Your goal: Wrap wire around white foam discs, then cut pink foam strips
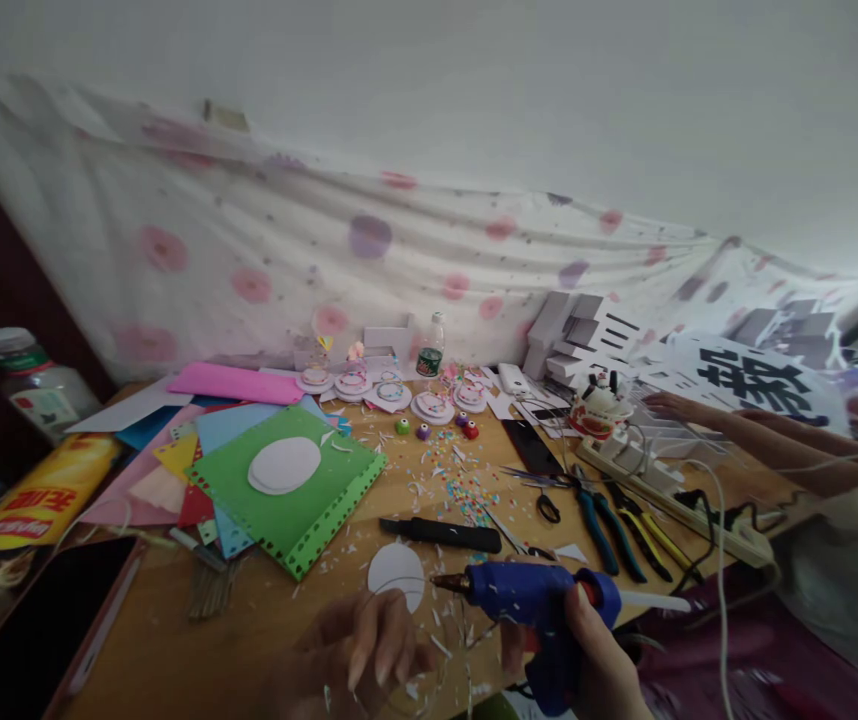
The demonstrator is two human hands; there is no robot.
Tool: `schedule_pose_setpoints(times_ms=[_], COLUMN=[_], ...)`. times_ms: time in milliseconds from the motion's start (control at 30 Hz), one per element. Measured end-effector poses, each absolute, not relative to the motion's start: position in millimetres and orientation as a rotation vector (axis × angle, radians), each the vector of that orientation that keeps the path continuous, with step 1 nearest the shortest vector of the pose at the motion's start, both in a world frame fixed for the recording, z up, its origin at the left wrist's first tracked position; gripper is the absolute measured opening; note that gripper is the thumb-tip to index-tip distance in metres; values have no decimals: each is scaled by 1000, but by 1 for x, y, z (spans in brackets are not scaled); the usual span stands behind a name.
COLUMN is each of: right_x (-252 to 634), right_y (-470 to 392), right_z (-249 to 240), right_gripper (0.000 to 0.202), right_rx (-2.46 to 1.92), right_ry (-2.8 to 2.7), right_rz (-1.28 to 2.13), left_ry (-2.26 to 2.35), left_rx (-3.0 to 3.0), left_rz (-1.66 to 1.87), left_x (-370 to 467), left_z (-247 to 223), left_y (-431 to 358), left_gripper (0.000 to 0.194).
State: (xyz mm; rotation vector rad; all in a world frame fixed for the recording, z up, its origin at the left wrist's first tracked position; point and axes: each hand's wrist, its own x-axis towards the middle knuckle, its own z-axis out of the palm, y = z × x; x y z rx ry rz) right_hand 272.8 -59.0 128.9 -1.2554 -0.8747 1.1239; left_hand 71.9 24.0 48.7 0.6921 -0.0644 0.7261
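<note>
My right hand [600, 655] is closed around the handle of a blue glue gun [523, 592], its metal nozzle pointing left. A white glue stick [654, 601] juts from the gun's back end. Left of the nozzle is my left hand [369, 645], its fingers bent together and partly blurred. A thin, wire-like loop seems to run from these fingers; its full shape is unclear. Just beyond them a white paper disc [391, 568] lies on the wooden table, partly covered by the fingertips. A black pen-shaped cutter [440, 534] lies behind the disc.
Green perforated sheets [324, 500] with white ovals lie left. Pliers [595, 515], scissors [547, 506] and a power strip [676, 500] are at right. Small decorated discs [433, 406] line the back. Another person's arm [781, 450] reaches in from the right. A phone [31, 630] lies front left.
</note>
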Motion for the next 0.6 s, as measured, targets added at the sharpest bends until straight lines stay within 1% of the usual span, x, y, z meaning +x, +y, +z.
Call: schedule_pose_setpoints(times_ms=[100,267,367,500,600], right_x=[267,263,270,283,291], right_y=[-57,-57,-59,-61,-64], right_z=[130,132,127,113,103], right_gripper=[73,65,64,64,65], right_rx=[-1213,-1173,-1243,-1422,-1465], right_ry=[-817,-823,-809,-759,-628], right_rz=[1189,1146,1154,1164,1154], left_ry=[-14,28,5,-40,-38], left_rx=[652,621,591,580,627], left_rz=[798,858,891,935,900], left_x=[69,66,67,68,68], left_z=[58,71,73,63,44], left_y=[14,6,6,11,24], left_gripper=[59,55,50,46,52])
